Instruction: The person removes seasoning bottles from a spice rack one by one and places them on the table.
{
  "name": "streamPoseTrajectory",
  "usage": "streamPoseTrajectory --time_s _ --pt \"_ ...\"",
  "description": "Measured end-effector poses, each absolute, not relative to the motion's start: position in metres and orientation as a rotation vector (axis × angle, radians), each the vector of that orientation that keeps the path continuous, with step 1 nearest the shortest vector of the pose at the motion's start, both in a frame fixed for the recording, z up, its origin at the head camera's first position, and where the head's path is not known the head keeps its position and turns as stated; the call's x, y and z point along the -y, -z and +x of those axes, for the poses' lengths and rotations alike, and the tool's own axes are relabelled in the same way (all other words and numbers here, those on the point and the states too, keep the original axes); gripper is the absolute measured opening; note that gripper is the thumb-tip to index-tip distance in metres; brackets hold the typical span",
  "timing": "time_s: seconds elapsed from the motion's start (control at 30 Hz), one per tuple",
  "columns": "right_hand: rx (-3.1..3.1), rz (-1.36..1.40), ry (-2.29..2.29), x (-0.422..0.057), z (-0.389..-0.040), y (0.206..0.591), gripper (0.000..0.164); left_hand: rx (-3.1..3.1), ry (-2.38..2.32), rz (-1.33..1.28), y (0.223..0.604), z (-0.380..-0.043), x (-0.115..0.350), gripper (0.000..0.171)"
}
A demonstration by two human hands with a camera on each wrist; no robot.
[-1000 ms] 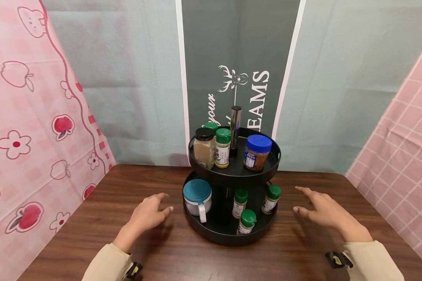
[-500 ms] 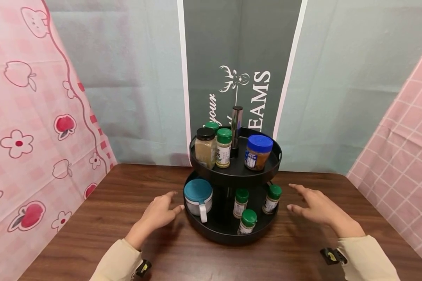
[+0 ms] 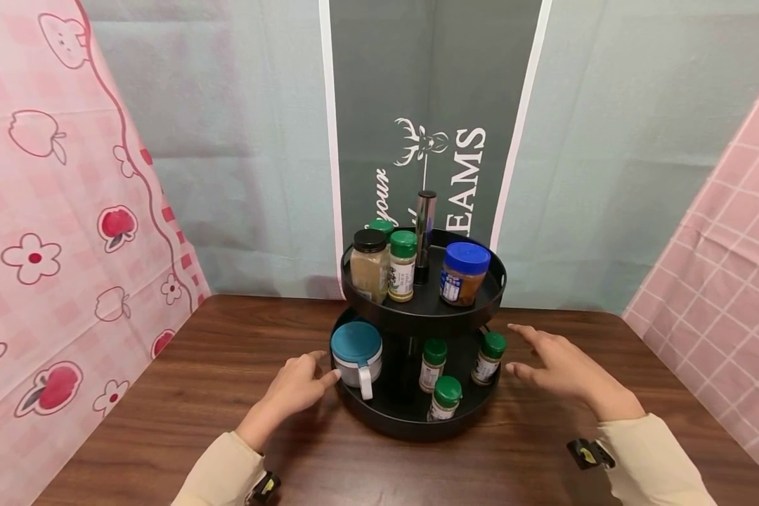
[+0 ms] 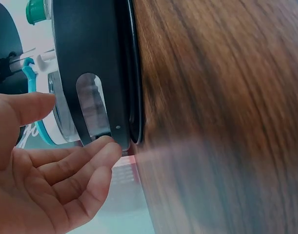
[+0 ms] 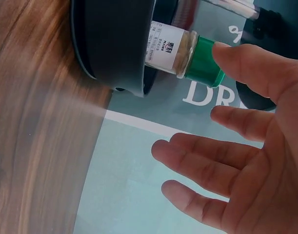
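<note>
A black two-tier turntable rack (image 3: 421, 427) stands on the table. My left hand (image 3: 297, 385) is at the left side of its lower tray, fingers loosely bent beside the handle slot (image 4: 92, 105); contact with the wall cannot be told. Just inside sits a white seasoning pot with a teal lid (image 3: 356, 342) and a white handle. My right hand (image 3: 559, 367), fingers spread, is right of the lower tray, nearest to a green-capped spice bottle (image 3: 488, 360). In the right wrist view that bottle (image 5: 170, 48) appears close to my thumb. Two more green-capped bottles (image 3: 433, 367) stand in the lower tray.
The upper tray (image 3: 420, 318) carries a black-lidded jar (image 3: 370, 270), green-capped bottles (image 3: 402, 270) and a blue-lidded jar (image 3: 464, 274) around a metal post (image 3: 425, 228). Wooden tabletop (image 3: 228, 351) surrounds the rack. Cloth (image 3: 228, 140) hangs behind, with pink cloths at both sides.
My left hand has moved right to the lower tray's edge. My right hand has moved left, closer to the rack. The rack and its contents stay as they were.
</note>
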State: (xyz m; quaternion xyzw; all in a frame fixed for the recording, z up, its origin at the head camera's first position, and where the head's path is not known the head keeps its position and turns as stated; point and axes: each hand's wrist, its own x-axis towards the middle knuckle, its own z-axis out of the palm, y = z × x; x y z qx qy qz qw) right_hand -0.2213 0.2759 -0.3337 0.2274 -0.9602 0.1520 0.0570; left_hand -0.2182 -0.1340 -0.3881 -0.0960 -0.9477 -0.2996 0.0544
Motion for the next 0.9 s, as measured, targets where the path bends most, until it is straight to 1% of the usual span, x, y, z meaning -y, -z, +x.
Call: streamPoseTrajectory --time_s 0.27,0.43,0.5,0.6,0.83,0.9 --pt "2.899 0.741 -0.489 -0.269 -0.224 0.332 0.066 2.907 0.898 -0.283 0.385 -0.219 0.126 0.056" --pt "2.862 0.738 -0.454 -0.264 -0.225 0.334 0.064 2.909 0.924 -0.295 0.386 -0.219 0.123 0.031" --pt "2.851 0.729 -0.442 -0.263 -0.226 0.334 0.064 2.904 0.981 -0.283 0.386 -0.219 0.122 0.024" --pt "2.838 0.734 -0.438 -0.26 -0.227 0.334 0.064 2.88 1.099 -0.252 0.387 -0.219 0.12 0.027" --pt "2.822 0.757 -0.434 -0.254 -0.23 0.336 0.061 2.836 1.237 -0.201 0.39 -0.219 0.115 0.056" --pt "2.817 0.765 -0.435 -0.253 -0.231 0.336 0.061 2.832 1.263 -0.192 0.39 -0.219 0.114 0.062"
